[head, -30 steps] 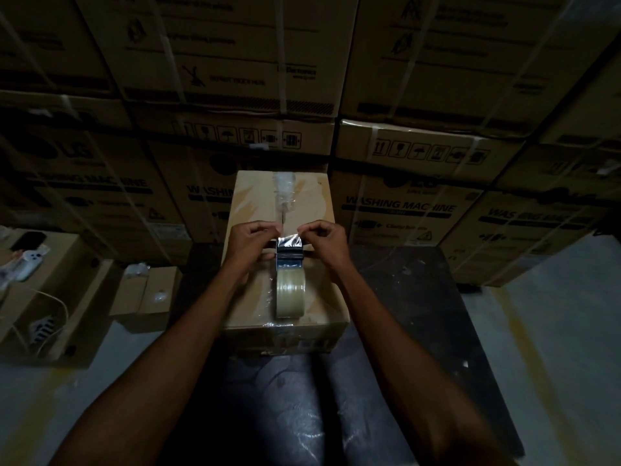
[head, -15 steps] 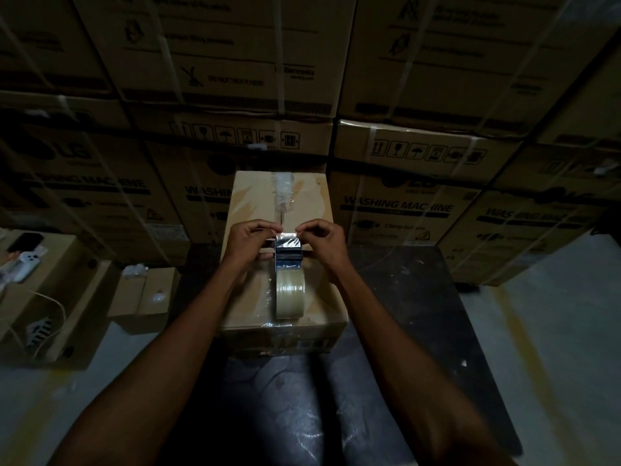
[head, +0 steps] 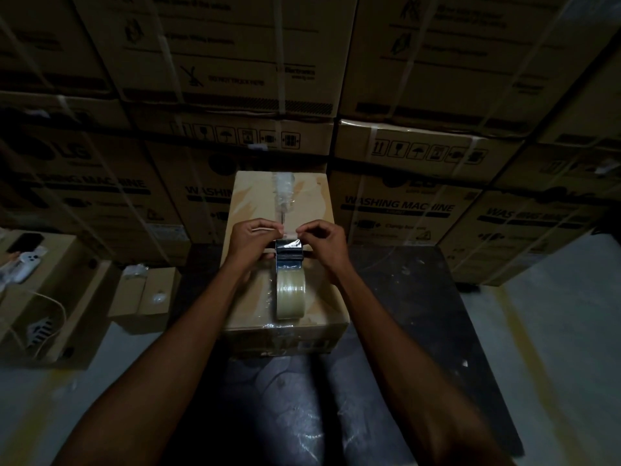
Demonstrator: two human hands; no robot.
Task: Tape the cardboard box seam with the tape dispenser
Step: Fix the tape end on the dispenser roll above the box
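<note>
Both hands pinch the tape's free end: left hand (head: 251,242), right hand (head: 324,243), over the tape dispenser (head: 289,277) standing mid-top of the cardboard box (head: 248,297). Risk: film slips, wrinkles, or lands off-seam.

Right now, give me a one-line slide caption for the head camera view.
Both hands, left hand and right hand, pinch the tape end at the tape dispenser resting on the cardboard box.
</note>
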